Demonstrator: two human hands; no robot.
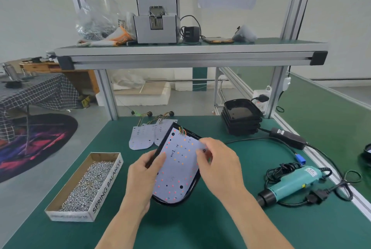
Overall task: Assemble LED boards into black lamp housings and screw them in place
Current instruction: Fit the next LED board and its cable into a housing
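Head view of an assembly bench. At the centre of the green mat (200, 224), a black lamp housing (193, 188) is held tilted, its far end raised towards the camera's upper field, with a white LED board (176, 168) lying in its open face; coloured wires leave the board's far edge. The left hand (143, 176) grips the housing's left rim, fingers curled behind it and thumb laid on the board's face. The right hand (219, 165) pinches the board's right edge between curled fingertips and thumb (the fingertips themselves are partly blurred). Whether the housing's near end touches the mat cannot be told. Spare LED boards (140, 138) lie flat just beyond the housing, and a stack of empty housings (242, 117) stands at the far right of the mat. A cardboard box of screws (86, 184) sits to the left of the hands, and a teal electric screwdriver (291, 182) lies to the right, its cable coiled beside it. A grey screw feeder (156, 26) stands on the upper shelf (190, 51).
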